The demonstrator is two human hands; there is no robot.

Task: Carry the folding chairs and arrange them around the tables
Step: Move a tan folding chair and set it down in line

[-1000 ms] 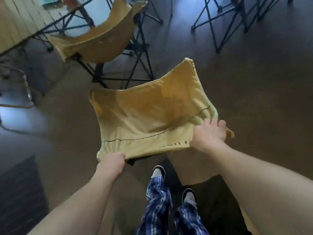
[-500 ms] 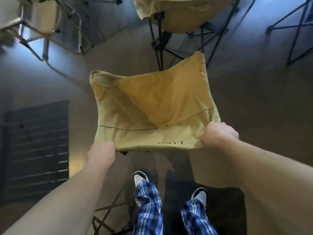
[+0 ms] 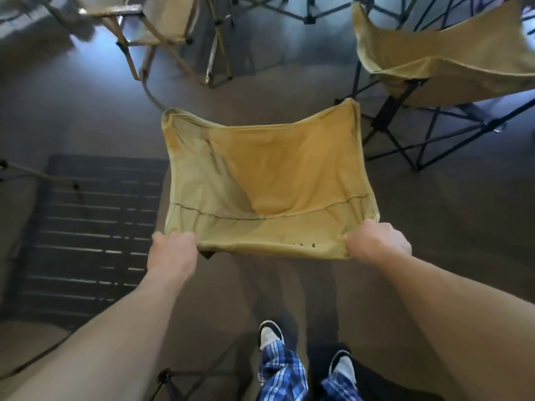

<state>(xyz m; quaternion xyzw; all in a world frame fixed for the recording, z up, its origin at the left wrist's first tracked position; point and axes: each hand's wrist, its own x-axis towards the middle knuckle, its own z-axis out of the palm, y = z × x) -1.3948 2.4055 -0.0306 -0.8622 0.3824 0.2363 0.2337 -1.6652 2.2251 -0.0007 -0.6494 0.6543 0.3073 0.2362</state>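
- The carried chair (image 3: 269, 180) hangs in front of the person, its tan fabric seat spread wide and seen from above; its frame is mostly hidden under the cloth.
- The left hand (image 3: 172, 253) grips the near left corner of the seat, fingers curled under the hem and out of sight.
- The right hand (image 3: 379, 241) grips the near right corner, fingers wrapped round the bunched fabric.
- The seat's near edge runs from 1 hand to the other, across the body; the rest of the chair reaches forward, away from the person. Neither hand looks clearly nearer: the load seems shared about evenly.
- Left of the carried chair lies a dark slatted table (image 3: 86, 235), close beside the seat's left edge.
- Beyond the chair to the right stands a second tan chair (image 3: 451, 53) on a black crossed frame, and beyond to the left a wooden-framed chair (image 3: 156, 27).
- Judgement: the chair is probably meant for the slatted table, so the coming move is likely a turn leftward, with the left hand leading.
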